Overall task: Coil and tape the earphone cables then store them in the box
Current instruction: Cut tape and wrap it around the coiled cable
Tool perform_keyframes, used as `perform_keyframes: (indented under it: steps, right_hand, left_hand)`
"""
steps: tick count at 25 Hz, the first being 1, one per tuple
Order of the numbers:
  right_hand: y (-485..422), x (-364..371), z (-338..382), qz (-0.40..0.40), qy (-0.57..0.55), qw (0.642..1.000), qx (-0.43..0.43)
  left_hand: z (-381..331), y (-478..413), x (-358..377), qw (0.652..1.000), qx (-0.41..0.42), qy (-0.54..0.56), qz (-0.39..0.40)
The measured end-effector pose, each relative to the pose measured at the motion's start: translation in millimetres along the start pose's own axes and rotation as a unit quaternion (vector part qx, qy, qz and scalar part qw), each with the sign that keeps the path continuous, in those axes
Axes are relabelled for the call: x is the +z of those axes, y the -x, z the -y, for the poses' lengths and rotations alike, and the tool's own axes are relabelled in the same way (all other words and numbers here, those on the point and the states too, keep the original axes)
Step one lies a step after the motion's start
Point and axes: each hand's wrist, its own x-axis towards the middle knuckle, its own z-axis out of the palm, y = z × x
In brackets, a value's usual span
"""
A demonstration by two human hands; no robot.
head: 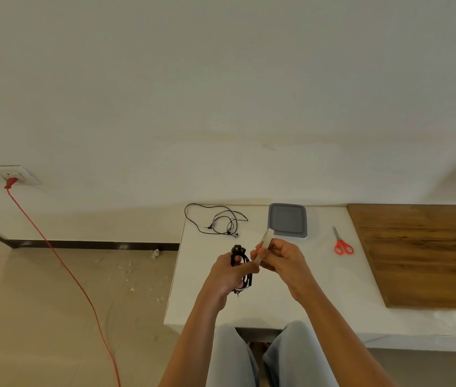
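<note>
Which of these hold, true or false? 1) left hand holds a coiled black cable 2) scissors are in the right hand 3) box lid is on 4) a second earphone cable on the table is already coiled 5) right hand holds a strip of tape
1) True: the left hand grips the coiled black cable.
2) False: the red scissors lie on the table, apart from the right hand.
3) True: the grey lid sits on the box.
4) False: the second earphone cable lies loose and uncoiled.
5) True: it pinches the tape strip.
</note>
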Motion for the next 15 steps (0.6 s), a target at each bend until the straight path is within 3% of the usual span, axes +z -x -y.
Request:
perform_keyframes:
  steps: [4, 10, 12, 15]
  right_hand:
    - [3.2, -1.4, 4.1, 0.018, 0.037, 0.997, -0.066]
    - [2.5, -18.4, 2.4, 0.211, 0.054, 0.975, -0.048]
    - [-0.2, -20.6, 0.9, 0.223, 0.071, 0.97, -0.061]
    - [-3.8, -16.7, -3.4, 0.171, 0.157, 0.966, -0.111]
  left_hand:
    - [-7.9, 4.0, -0.3, 1.0, 0.013, 0.02, 0.001]
    - [-13.8, 10.1, -8.4, 0.99, -0.002, 0.128, 0.054]
    - [-11.6, 11.8, -9.8, 0.984, -0.015, 0.163, 0.074]
    - [-8.1, 12.9, -9.8, 0.977, -0.025, 0.198, 0.079]
